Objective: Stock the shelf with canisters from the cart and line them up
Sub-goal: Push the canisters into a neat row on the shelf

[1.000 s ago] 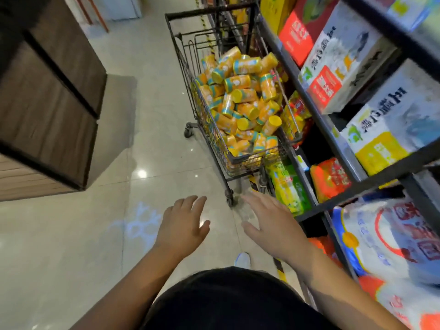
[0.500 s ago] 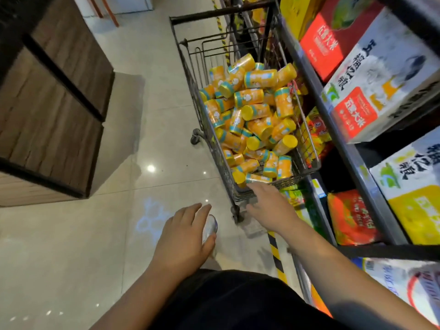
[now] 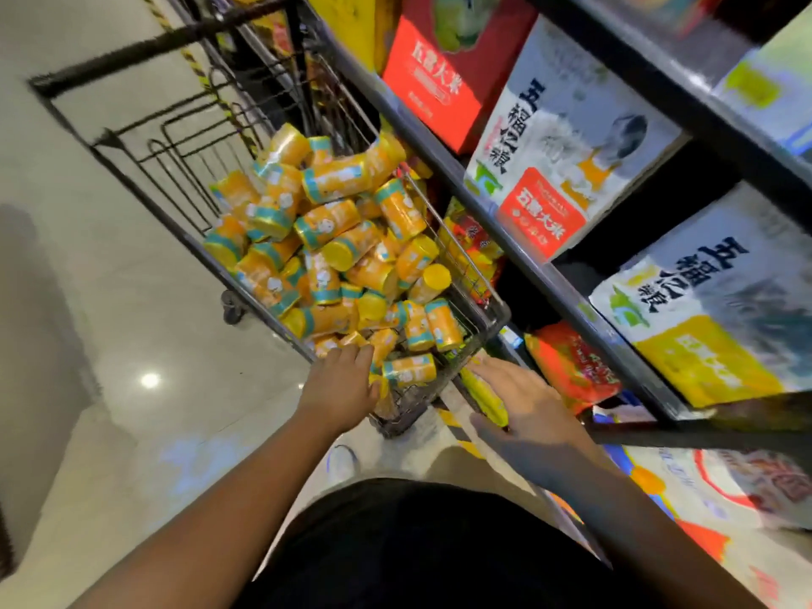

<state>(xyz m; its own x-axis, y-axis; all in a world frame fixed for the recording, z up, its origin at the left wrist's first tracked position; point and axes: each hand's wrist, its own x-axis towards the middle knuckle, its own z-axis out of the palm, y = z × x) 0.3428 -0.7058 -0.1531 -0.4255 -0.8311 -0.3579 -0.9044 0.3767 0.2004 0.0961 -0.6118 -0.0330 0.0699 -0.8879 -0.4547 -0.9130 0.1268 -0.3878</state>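
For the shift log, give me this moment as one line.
phase: reach | left hand: open, at near canisters in cart | right hand: open, empty, beside cart | held: nothing

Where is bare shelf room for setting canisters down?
The shadowed gap between the white rice box and the yellow-bottomed rice bag looks bare. Crowded: the cart heaped with canisters; packets fill the level beside the right hand.

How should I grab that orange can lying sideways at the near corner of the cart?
Take the canister round the middle of its body, coming down from above. It lies on its side atop the pile, curved flank up, and the wire wall of the cart stands close by, so a sideways reach looks blocked.
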